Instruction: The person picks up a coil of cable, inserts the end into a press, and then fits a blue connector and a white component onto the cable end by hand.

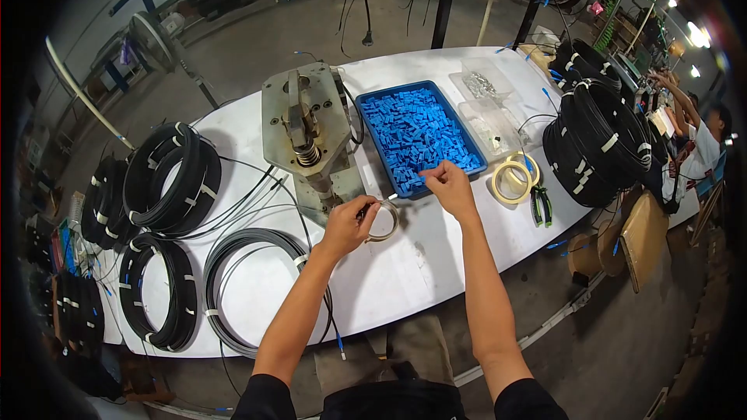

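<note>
My left hand (352,223) is closed in front of the metal press (305,120), its fingers curled around what looks like the end of a black cable. A small white tip (393,197) shows just right of those fingers. Against the same hand lies a tape roll (394,225). Over the near edge of a dark blue tray (476,148), my right hand (447,185) is closed in a pinch. Many small blue plastic pieces (416,128) fill the tray. Whatever the right fingertips hold is too small to make out.
Coiled black cables (175,179) cover the left side, with a larger loop (214,295) nearer me. Right of the tray are clear plastic boxes (490,126), tape rolls (510,184) and green-handled cutters (541,206). Stacked cable coils (595,148) stand far right, near another person (696,148).
</note>
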A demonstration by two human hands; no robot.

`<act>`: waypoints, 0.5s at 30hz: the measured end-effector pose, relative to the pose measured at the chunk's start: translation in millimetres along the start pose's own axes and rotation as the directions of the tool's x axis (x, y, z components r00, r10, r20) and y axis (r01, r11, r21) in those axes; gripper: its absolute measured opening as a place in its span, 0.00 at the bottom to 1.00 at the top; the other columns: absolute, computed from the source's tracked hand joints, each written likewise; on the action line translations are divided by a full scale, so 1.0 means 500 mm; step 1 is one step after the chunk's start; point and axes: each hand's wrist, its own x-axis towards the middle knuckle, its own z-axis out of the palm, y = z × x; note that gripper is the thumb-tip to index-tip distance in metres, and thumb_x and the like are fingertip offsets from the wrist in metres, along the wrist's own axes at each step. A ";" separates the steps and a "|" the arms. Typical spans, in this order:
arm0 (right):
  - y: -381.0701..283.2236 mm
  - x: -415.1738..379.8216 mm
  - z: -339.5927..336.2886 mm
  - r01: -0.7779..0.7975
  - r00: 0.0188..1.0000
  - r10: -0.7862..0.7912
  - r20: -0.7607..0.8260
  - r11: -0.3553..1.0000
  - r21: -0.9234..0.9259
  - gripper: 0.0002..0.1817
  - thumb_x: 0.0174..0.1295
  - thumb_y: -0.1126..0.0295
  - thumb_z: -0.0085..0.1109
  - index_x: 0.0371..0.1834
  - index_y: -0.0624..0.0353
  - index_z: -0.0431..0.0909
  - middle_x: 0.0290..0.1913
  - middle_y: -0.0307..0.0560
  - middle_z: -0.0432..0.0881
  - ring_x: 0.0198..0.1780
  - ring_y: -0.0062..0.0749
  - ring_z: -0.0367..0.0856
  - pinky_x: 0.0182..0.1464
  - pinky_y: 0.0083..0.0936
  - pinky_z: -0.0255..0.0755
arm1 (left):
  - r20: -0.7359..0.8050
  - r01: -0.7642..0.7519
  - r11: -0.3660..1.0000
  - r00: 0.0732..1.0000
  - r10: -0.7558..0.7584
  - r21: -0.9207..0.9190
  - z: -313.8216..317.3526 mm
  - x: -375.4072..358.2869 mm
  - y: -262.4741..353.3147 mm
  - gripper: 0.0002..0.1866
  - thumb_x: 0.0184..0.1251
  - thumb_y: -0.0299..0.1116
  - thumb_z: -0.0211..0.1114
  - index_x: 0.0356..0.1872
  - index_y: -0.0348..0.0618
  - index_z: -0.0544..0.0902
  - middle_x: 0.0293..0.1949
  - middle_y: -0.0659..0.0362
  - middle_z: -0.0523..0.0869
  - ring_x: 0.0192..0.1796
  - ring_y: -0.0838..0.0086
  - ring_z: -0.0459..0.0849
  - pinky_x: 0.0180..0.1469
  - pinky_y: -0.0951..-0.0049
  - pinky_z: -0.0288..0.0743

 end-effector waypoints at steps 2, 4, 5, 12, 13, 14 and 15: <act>-0.004 -0.016 0.003 -0.010 0.997 -0.010 0.078 0.969 0.246 0.10 0.61 0.70 0.63 0.40 0.64 0.77 0.39 0.50 0.87 0.34 0.31 0.83 0.40 0.27 0.77 | -0.003 -0.009 1.000 1.000 0.009 0.001 -0.008 -0.003 0.001 0.07 0.69 0.31 0.64 0.40 0.37 0.84 0.25 0.51 0.84 0.20 0.67 0.79 0.26 0.71 0.72; -0.043 -0.045 0.006 -0.175 0.978 0.061 0.200 0.761 0.624 0.07 0.70 0.70 0.57 0.46 0.62 0.75 0.38 0.47 0.84 0.34 0.29 0.81 0.40 0.26 0.75 | -0.012 -0.037 0.999 0.999 0.037 0.006 -0.014 -0.007 0.008 0.07 0.68 0.30 0.64 0.40 0.37 0.84 0.25 0.51 0.84 0.20 0.67 0.79 0.26 0.71 0.71; -0.051 -0.056 0.011 -0.176 0.978 0.061 0.201 0.761 0.624 0.07 0.70 0.70 0.57 0.46 0.62 0.75 0.38 0.47 0.84 0.34 0.29 0.81 0.40 0.26 0.75 | -0.012 -0.036 0.999 0.999 0.036 0.007 -0.015 -0.009 0.010 0.07 0.68 0.30 0.64 0.40 0.37 0.84 0.25 0.51 0.84 0.20 0.67 0.79 0.26 0.71 0.71; -0.041 -0.095 0.027 -0.205 0.968 -0.008 0.251 0.557 0.805 0.08 0.70 0.71 0.59 0.47 0.62 0.79 0.38 0.45 0.83 0.34 0.28 0.80 0.41 0.25 0.76 | -0.014 -0.047 0.999 0.999 0.047 0.004 -0.012 -0.014 0.019 0.07 0.68 0.30 0.65 0.40 0.37 0.84 0.27 0.51 0.85 0.22 0.66 0.79 0.27 0.71 0.72; -0.037 -0.096 0.028 -0.201 0.964 -0.038 0.262 0.539 0.818 0.09 0.69 0.72 0.60 0.48 0.63 0.80 0.39 0.46 0.83 0.36 0.29 0.80 0.42 0.26 0.76 | -0.015 -0.049 0.999 0.999 0.049 -0.003 -0.012 -0.014 0.019 0.07 0.68 0.30 0.65 0.40 0.37 0.84 0.27 0.51 0.85 0.22 0.66 0.80 0.27 0.70 0.72; -0.036 -0.097 0.029 -0.199 0.960 -0.068 0.273 0.520 0.831 0.10 0.68 0.73 0.60 0.50 0.64 0.81 0.39 0.46 0.84 0.37 0.29 0.81 0.44 0.26 0.77 | -0.016 -0.046 0.999 0.999 0.046 -0.002 -0.014 -0.014 0.019 0.07 0.68 0.30 0.65 0.40 0.37 0.84 0.27 0.51 0.85 0.22 0.66 0.80 0.27 0.70 0.72; -0.035 -0.100 0.032 -0.205 0.958 -0.066 0.278 0.518 0.831 0.10 0.68 0.73 0.60 0.50 0.64 0.81 0.39 0.46 0.84 0.37 0.29 0.81 0.44 0.26 0.77 | -0.022 -0.047 0.999 0.999 0.047 -0.004 -0.015 -0.017 0.020 0.07 0.68 0.30 0.65 0.40 0.37 0.84 0.28 0.51 0.85 0.23 0.66 0.80 0.27 0.70 0.72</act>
